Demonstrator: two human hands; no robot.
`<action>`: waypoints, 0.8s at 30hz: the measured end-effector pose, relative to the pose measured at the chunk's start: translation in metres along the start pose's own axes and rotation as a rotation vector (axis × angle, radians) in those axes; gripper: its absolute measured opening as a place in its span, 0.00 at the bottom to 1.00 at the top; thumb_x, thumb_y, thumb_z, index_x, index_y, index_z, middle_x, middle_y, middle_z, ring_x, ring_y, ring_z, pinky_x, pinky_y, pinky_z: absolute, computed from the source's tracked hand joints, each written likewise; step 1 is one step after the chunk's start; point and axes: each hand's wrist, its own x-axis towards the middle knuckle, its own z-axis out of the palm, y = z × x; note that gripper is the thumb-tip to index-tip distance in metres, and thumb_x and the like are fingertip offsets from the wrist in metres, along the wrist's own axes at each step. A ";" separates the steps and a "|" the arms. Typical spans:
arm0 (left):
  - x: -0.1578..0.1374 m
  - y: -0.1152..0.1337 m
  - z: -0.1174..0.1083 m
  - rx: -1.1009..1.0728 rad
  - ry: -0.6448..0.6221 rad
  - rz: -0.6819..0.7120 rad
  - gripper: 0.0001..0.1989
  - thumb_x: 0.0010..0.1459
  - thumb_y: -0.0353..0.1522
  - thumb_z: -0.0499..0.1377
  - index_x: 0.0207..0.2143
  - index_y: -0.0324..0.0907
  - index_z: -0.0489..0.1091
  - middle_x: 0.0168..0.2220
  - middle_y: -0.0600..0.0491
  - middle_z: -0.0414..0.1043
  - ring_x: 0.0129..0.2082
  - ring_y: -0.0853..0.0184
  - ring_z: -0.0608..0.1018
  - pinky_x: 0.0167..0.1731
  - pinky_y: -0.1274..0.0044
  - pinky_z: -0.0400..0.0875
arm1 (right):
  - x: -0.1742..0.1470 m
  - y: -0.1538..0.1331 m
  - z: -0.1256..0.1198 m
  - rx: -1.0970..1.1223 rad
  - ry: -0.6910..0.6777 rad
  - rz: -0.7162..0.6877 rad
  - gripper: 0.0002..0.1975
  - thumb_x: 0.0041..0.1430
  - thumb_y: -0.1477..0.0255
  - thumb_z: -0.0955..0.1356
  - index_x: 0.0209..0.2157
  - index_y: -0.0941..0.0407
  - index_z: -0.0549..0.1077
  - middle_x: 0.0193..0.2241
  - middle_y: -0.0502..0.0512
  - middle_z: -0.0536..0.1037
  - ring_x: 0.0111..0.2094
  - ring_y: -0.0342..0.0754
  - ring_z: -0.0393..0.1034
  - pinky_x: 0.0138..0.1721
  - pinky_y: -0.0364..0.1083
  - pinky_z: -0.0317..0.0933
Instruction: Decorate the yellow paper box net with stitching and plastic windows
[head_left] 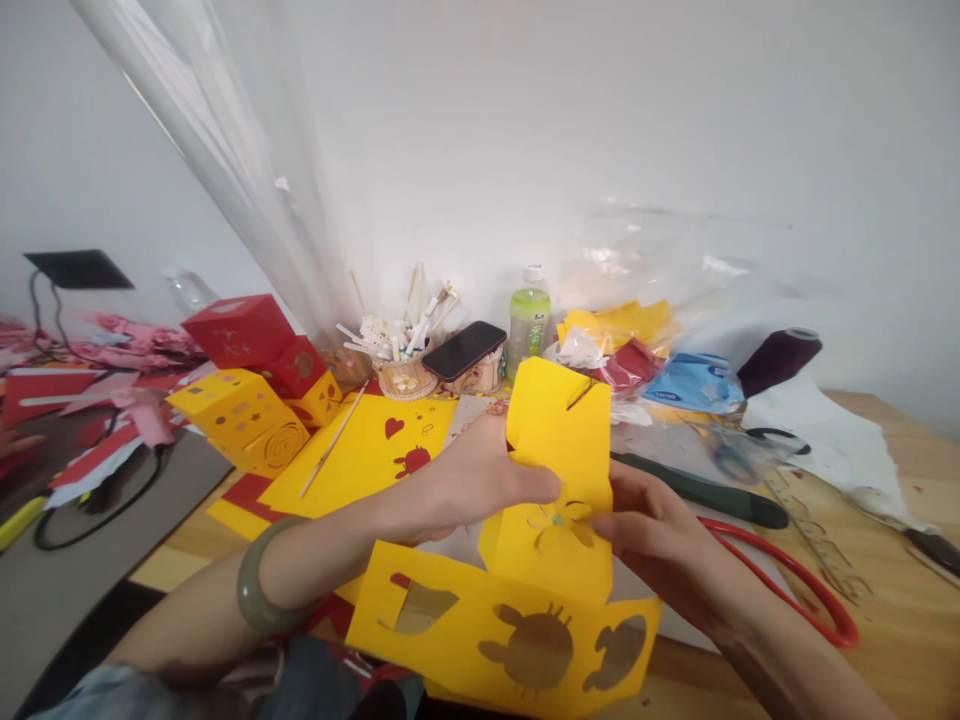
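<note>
Between my hands is a yellow paper box cutout (566, 420), partly folded, with a flower cut into its middle panel and animal-like shapes cut through its lower panel. My left hand (480, 475) grips its left edge, thumb lying across the front. On the other side, my right hand (645, 515) pinches the right edge close to the flower, fingers partly behind the paper. The lower panel hangs toward me over the table's front edge. Yellow sheets (352, 440) with small cut-out shapes lie left of my left hand, a thin wooden stick (334, 440) on top.
Folded yellow boxes (240, 415) and red boxes (240, 330) are stacked at left. Behind stand a basket of white pens (405, 375), a phone (466, 350) and a green-labelled bottle (529, 320). At right are red-handled scissors (817, 590), a dark green handle and a knife (930, 545). Another person's hand (19, 445) shows far left.
</note>
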 end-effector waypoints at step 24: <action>0.000 0.001 0.001 -0.055 0.000 0.035 0.11 0.42 0.27 0.59 0.33 0.39 0.71 0.33 0.52 0.74 0.31 0.67 0.75 0.29 0.77 0.68 | 0.000 0.000 -0.002 -0.271 0.182 -0.159 0.12 0.54 0.66 0.68 0.41 0.54 0.72 0.37 0.54 0.77 0.37 0.48 0.73 0.38 0.48 0.67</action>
